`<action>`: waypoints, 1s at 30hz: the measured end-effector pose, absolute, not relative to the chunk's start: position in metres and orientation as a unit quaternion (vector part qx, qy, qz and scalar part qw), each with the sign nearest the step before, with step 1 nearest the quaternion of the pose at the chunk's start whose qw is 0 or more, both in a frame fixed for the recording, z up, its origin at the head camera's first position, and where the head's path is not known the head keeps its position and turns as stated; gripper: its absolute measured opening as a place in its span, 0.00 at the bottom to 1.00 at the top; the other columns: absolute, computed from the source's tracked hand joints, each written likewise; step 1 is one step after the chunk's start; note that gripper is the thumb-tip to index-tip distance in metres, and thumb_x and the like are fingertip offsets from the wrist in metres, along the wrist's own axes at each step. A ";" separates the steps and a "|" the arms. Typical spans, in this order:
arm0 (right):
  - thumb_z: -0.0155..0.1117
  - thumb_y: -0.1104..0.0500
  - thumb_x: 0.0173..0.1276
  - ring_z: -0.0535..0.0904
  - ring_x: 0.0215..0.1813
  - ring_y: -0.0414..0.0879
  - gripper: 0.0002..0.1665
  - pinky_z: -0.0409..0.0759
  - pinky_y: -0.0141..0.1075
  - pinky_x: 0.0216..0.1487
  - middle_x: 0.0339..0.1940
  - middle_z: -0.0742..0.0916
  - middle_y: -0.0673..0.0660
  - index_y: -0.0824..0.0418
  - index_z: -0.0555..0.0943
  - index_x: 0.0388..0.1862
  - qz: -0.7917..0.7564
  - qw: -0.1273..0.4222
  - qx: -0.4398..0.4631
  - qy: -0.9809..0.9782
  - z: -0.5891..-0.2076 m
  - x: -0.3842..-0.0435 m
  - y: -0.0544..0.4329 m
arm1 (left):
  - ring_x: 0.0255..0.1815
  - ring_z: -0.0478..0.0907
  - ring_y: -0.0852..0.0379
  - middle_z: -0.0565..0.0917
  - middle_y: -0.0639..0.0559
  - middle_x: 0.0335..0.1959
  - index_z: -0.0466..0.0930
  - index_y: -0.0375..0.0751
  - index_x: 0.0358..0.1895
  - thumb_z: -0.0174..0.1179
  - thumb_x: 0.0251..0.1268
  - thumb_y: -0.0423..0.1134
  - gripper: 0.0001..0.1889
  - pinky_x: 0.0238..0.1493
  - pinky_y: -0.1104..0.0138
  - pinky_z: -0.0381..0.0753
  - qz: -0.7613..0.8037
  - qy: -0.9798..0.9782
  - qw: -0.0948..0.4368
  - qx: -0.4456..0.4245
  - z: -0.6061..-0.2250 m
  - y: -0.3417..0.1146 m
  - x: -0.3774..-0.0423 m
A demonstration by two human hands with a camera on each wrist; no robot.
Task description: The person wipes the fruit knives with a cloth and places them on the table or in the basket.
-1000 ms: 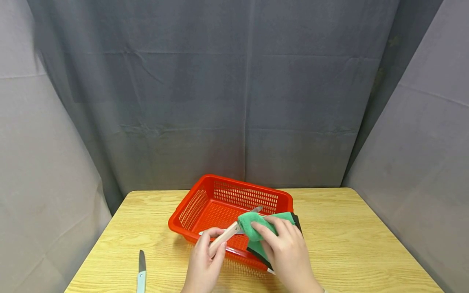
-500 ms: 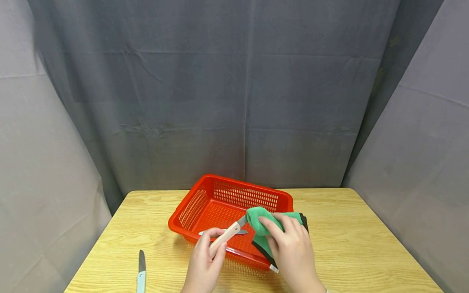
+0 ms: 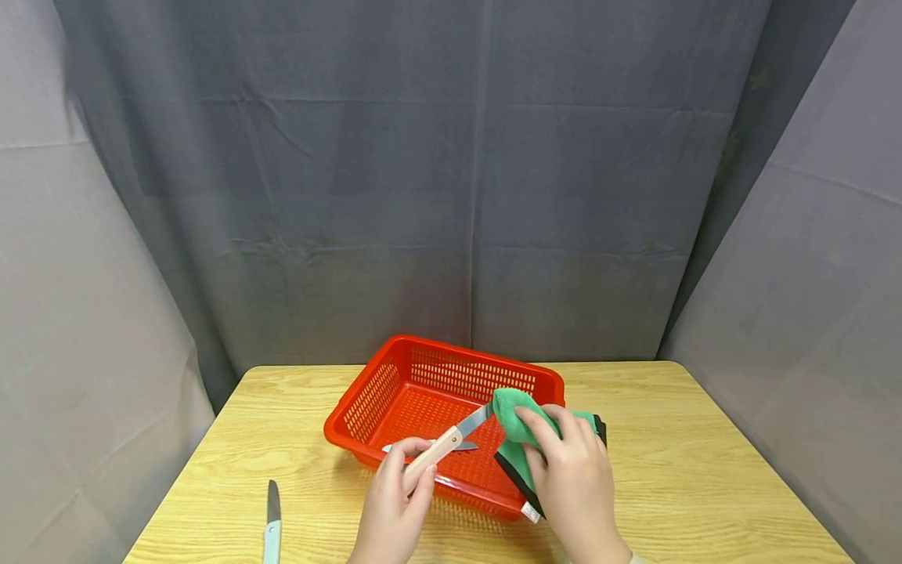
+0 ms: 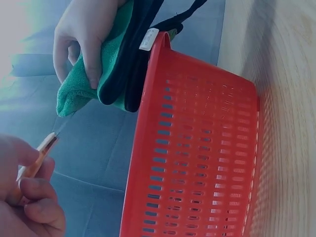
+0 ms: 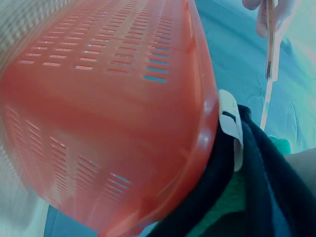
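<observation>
My left hand (image 3: 395, 501) grips the pale handle of a knife (image 3: 444, 448), its blade slanting up and to the right over the red basket (image 3: 352, 395). My right hand (image 3: 576, 474) holds a green cloth (image 3: 513, 415) with black edging, folded over the blade's tip; most of the blade shows bare. In the left wrist view the bunched cloth (image 4: 79, 91) sits just beyond the knife (image 4: 38, 157). The cloth's white tag hangs by the basket rim in the right wrist view. Inside the basket lies another knife (image 3: 465, 446), partly hidden behind the left hand.
A knife with a light blue handle (image 3: 272, 536) lies on the wooden table (image 3: 705, 470), left of the basket. Grey curtains (image 3: 352, 196) stand behind the table, and paler cloth hangs at both sides.
My right hand has drawn the cloth up and to the right along the blade toward its tip, baring more metal. My left hand and the knife stay in place.
</observation>
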State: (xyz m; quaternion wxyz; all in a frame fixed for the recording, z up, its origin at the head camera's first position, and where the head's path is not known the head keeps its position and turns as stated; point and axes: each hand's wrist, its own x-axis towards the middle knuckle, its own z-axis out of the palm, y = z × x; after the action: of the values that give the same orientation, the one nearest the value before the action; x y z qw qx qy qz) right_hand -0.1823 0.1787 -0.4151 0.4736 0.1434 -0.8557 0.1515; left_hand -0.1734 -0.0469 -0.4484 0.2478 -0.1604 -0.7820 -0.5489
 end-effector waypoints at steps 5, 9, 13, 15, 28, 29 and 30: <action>0.79 0.71 0.47 0.82 0.39 0.59 0.32 0.82 0.51 0.36 0.45 0.87 0.61 0.50 0.88 0.52 0.156 0.478 0.137 -0.854 -0.413 -0.181 0.179 | 0.27 0.66 0.71 0.82 0.57 0.40 0.79 0.46 0.52 0.67 0.62 0.25 0.18 0.30 0.73 0.72 -0.529 -0.794 0.257 -0.154 -0.449 -0.047 -0.174; 0.77 0.72 0.46 0.82 0.40 0.59 0.32 0.82 0.51 0.37 0.46 0.87 0.61 0.50 0.88 0.52 0.153 0.487 0.151 -0.847 -0.412 -0.179 0.176 | 0.25 0.66 0.71 0.81 0.57 0.40 0.79 0.46 0.53 0.67 0.64 0.26 0.17 0.27 0.74 0.71 -0.533 -0.794 0.249 -0.154 -0.449 -0.048 -0.174; 0.76 0.71 0.46 0.83 0.41 0.58 0.33 0.83 0.51 0.38 0.46 0.87 0.60 0.49 0.87 0.52 0.149 0.486 0.165 -0.846 -0.413 -0.177 0.172 | 0.27 0.67 0.71 0.82 0.58 0.40 0.79 0.46 0.52 0.67 0.63 0.26 0.17 0.30 0.74 0.71 -0.530 -0.794 0.254 -0.153 -0.449 -0.047 -0.175; 0.77 0.71 0.47 0.83 0.42 0.58 0.32 0.83 0.51 0.39 0.46 0.87 0.59 0.49 0.87 0.53 0.148 0.482 0.173 -0.846 -0.413 -0.176 0.171 | 0.27 0.67 0.71 0.82 0.58 0.40 0.79 0.46 0.52 0.67 0.63 0.26 0.17 0.31 0.73 0.71 -0.529 -0.794 0.258 -0.155 -0.450 -0.047 -0.175; 0.84 0.67 0.44 0.84 0.47 0.54 0.36 0.84 0.50 0.43 0.50 0.87 0.56 0.45 0.87 0.54 0.146 0.469 0.222 -0.843 -0.416 -0.171 0.163 | 0.23 0.64 0.73 0.82 0.57 0.37 0.78 0.44 0.53 0.66 0.64 0.27 0.16 0.28 0.77 0.68 -0.530 -0.792 0.251 -0.167 -0.451 -0.048 -0.175; 0.84 0.67 0.43 0.84 0.47 0.55 0.36 0.84 0.50 0.43 0.50 0.88 0.56 0.45 0.87 0.53 0.145 0.468 0.224 -0.842 -0.416 -0.171 0.162 | 0.23 0.64 0.73 0.82 0.57 0.37 0.78 0.44 0.52 0.66 0.64 0.27 0.16 0.28 0.77 0.68 -0.530 -0.792 0.253 -0.168 -0.451 -0.048 -0.175; 0.84 0.67 0.43 0.84 0.47 0.55 0.36 0.83 0.50 0.43 0.50 0.88 0.56 0.45 0.87 0.53 0.145 0.467 0.226 -0.843 -0.416 -0.171 0.162 | 0.24 0.64 0.73 0.83 0.57 0.37 0.78 0.43 0.52 0.66 0.64 0.27 0.16 0.28 0.77 0.69 -0.530 -0.791 0.255 -0.171 -0.451 -0.048 -0.175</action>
State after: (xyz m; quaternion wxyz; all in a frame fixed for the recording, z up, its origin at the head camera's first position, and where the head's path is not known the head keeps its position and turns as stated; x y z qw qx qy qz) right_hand -0.1710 0.1621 -0.4163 0.4670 0.2257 -0.8425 0.1455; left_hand -0.1753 -0.0478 -0.4511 0.2545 -0.1710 -0.7907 -0.5299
